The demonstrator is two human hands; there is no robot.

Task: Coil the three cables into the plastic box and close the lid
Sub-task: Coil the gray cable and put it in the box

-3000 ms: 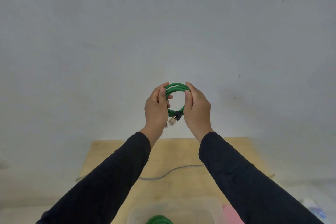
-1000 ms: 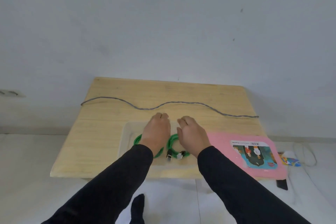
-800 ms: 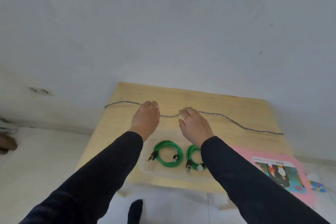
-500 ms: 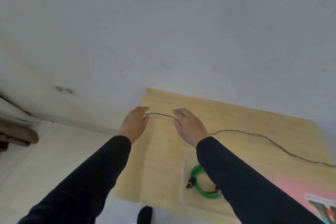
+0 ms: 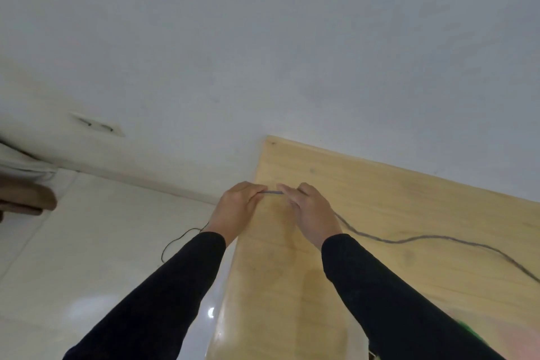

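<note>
filling the upper half of the frame, a pale grey wall [image 5: 263, 38] runs down to a skirting line and a white tiled floor [image 5: 87, 257] at lower left. a light wooden table [image 5: 409, 207] slants across the right side, its far left corner near the middle of the picture. two arms in black sleeves [image 5: 163, 295] rise from the bottom edge toward that corner. the left hand [image 5: 238, 207] hangs over the table's left edge at centre frame, its fingers [image 5: 257, 188] curled closed on one end of a grey cable [image 5: 409, 240]; the right hand [image 5: 311, 209] sits just beside it over the tabletop, fingers [image 5: 285, 188] pinched shut on the same cable, a short taut stretch showing between the two hands. from under the right hand the grey cable trails in a loose wave across the table toward the right edge of the frame. a thin black wire [image 5: 178, 240] loops on the floor just left of the left wrist. at upper left, a wall socket plate [image 5: 98, 126] is set low on the wall. a blurred speck of green [image 5: 464, 327] shows at lower right; what it is cannot be made out. the plastic box cannot be clearly seen.
</note>
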